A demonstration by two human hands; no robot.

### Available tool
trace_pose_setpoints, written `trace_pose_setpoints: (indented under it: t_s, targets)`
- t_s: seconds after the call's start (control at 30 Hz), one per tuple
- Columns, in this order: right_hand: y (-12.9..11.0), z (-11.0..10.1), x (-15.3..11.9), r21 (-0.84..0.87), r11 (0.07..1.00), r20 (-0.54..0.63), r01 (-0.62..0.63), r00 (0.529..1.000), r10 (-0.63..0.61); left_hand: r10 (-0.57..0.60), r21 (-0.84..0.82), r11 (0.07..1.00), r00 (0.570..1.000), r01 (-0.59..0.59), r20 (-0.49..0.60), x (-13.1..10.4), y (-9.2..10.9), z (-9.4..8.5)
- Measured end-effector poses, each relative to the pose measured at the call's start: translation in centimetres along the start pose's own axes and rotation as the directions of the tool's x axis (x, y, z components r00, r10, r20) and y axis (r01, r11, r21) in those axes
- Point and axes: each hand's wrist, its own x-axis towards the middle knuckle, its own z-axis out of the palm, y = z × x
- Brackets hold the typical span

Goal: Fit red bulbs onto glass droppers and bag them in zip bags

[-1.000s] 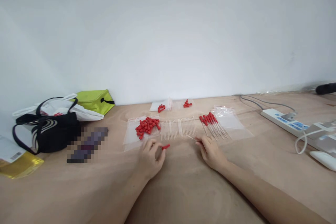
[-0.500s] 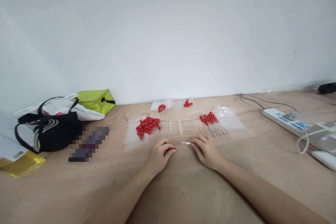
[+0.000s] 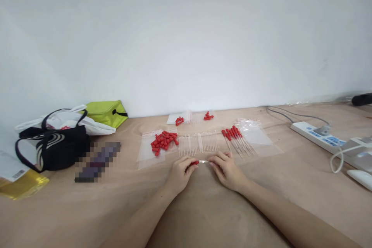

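Between the fingertips of my left hand (image 3: 181, 172) is a red rubber dropper bulb (image 3: 195, 162), its end pointing right. My right hand (image 3: 228, 170) pinches a thin glass dropper tube (image 3: 204, 161), whose end meets the bulb; whether it sits inside cannot be told. Just beyond my hands lies a row of bare glass tubes (image 3: 209, 142). A pile of red bulbs (image 3: 164, 141) rests on a clear plastic bag (image 3: 147, 151) to the left. Several droppers with bulbs fitted (image 3: 234, 133) lie side by side to the right.
Small groups of red bulbs (image 3: 208, 116) lie on bags by the wall. Another clear bag (image 3: 261, 139) is at right. A power strip (image 3: 312, 135) with cables stands far right. On the left are a black bag (image 3: 64, 149), a green box-shaped bag (image 3: 104, 112) and a pixelated dark object (image 3: 99, 162).
My left hand has moved right with the red bulb, closing the gap to the glass tube. The bulb and the tube end now meet. My right hand has shifted only slightly.
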Motion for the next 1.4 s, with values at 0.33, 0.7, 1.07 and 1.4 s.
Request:
trace_pose_setpoints:
  t_s: [0.33, 0.7, 1.07, 1.4]
  targets:
    - [-0.1, -0.2, 0.1, 0.078, 0.996, 0.048, 0.044, 0.998, -0.048, 0.072, 0.042, 0.996, 0.997, -0.074, 0.031, -0.1, 0.5, -0.5]
    - [0.7, -0.3, 0.6, 0.153, 0.986, 0.090, 0.071, 0.992, -0.085, 0.129, -0.021, 0.992, 0.986, -0.128, 0.105, -0.4, 0.5, -0.7]
    - [1.7, -0.1, 0.4, 0.040, 0.983, 0.027, 0.179, 0.983, -0.180, 0.200, 0.028, 0.977, 0.959, -0.210, 0.200, -0.4, 0.4, -0.5]
    - [1.0, -0.2, 0.5, -0.054, 0.984, 0.016, 0.170, 0.985, -0.169, 0.201, 0.096, 0.972, 0.972, -0.213, 0.125, -0.5, 0.4, -0.2]
